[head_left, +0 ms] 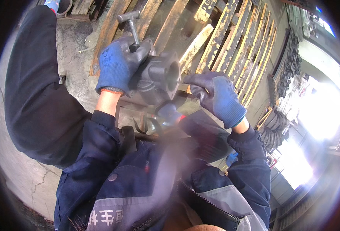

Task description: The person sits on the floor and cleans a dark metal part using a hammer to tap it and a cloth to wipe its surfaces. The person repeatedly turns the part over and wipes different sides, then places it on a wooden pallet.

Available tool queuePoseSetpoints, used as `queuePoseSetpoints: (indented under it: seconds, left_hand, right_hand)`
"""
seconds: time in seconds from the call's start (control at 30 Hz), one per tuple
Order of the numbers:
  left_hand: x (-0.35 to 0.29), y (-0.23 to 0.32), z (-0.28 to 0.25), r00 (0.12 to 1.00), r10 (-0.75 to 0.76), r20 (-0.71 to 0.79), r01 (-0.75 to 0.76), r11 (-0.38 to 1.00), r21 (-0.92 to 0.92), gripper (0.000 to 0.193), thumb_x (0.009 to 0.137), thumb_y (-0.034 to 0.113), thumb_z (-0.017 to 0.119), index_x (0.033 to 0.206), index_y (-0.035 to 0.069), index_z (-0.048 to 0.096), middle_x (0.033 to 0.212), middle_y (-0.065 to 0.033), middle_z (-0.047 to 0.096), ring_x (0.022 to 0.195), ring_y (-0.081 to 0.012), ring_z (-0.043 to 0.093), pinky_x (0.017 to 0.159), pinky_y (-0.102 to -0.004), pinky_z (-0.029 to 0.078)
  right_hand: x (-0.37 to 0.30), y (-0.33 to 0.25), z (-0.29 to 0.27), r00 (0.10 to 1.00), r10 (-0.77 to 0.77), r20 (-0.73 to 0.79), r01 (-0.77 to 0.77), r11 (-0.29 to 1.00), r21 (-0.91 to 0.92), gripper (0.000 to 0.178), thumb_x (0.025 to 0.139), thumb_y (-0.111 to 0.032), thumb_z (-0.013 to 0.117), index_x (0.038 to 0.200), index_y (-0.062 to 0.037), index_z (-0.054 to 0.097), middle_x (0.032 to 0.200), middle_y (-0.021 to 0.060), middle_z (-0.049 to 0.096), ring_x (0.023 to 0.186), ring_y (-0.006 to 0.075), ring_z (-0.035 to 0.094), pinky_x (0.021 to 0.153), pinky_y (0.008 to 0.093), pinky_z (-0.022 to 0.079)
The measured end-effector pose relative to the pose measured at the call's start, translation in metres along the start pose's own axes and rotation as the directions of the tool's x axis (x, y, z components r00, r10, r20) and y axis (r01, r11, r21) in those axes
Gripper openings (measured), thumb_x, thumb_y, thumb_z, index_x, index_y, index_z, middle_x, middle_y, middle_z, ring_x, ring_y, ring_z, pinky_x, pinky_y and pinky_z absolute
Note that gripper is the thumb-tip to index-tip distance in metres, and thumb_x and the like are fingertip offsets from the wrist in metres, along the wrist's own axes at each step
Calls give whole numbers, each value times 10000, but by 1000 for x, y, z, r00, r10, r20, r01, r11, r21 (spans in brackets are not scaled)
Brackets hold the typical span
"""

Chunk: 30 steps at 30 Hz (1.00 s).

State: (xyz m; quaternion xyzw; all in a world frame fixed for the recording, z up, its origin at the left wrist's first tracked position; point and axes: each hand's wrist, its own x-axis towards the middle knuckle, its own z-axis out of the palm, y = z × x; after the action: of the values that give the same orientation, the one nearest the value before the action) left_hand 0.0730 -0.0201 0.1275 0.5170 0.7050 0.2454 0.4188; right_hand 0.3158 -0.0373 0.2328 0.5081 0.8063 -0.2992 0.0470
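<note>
A grey metal casting (149, 82), hollow with a round flanged mouth, is in front of me, its mouth facing right. My left hand (118, 65), in a blue glove with a dark coated palm, lies against its upper left side. Those fingers are closed round the handle of a metal hammer (132, 27), whose head points up and away. At the casting's mouth, my right hand (212, 90), gloved alike, is closed in a pinch. A thin tip pokes out from its fingers toward the rim; most of that piece is hidden.
Long wooden slats (216, 50) with worn yellow and dark paint lie beyond the casting. Concrete floor (75, 50) shows at the left beside my dark trouser leg (39, 96). Dark coiled material (275, 125) is piled at the right, near a bright opening. A blur covers the lower middle.
</note>
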Motion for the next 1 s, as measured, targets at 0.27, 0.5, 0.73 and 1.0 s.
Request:
queuePoseSetpoints:
  seconds: [0.27, 0.5, 0.73, 1.0]
  left_hand:
    - [0, -3, 3, 999, 45, -31, -45, 999, 18, 435, 822, 471, 698, 761, 40, 686, 729, -189, 660, 684, -371, 644, 644, -430, 493]
    - [2, -3, 2, 1000, 21, 5, -21, 999, 38, 432, 818, 472, 699, 764, 43, 690, 723, -194, 659, 677, -377, 645, 642, -435, 497]
    - [2, -6, 2, 1000, 20, 12, -20, 1000, -6, 428, 813, 438, 741, 782, 17, 665, 708, -181, 616, 633, -317, 578, 630, -396, 473]
    - [3, -6, 8, 1000, 23, 14, -23, 999, 33, 430, 806, 455, 734, 820, 27, 689, 784, -188, 656, 687, -329, 618, 660, -406, 485]
  right_hand:
    - [4, -3, -2, 997, -11, 78, 18, 996, -88, 362, 749, -37, 651, 1077, -161, 742, 752, 108, 668, 739, 310, 638, 691, 411, 509]
    - [5, 2, 2, 986, -43, 163, 85, 961, -262, 471, 679, -8, 610, 1103, -173, 731, 766, 73, 689, 742, 285, 644, 697, 399, 510]
    - [19, -3, -12, 934, -20, 358, 121, 958, -261, 478, 673, -54, 603, 1120, -174, 723, 872, 52, 714, 817, 288, 652, 783, 401, 503]
    - [19, -7, -13, 949, -23, 315, 112, 958, -266, 377, 706, -33, 632, 1042, -155, 751, 861, 114, 702, 827, 322, 667, 747, 410, 520]
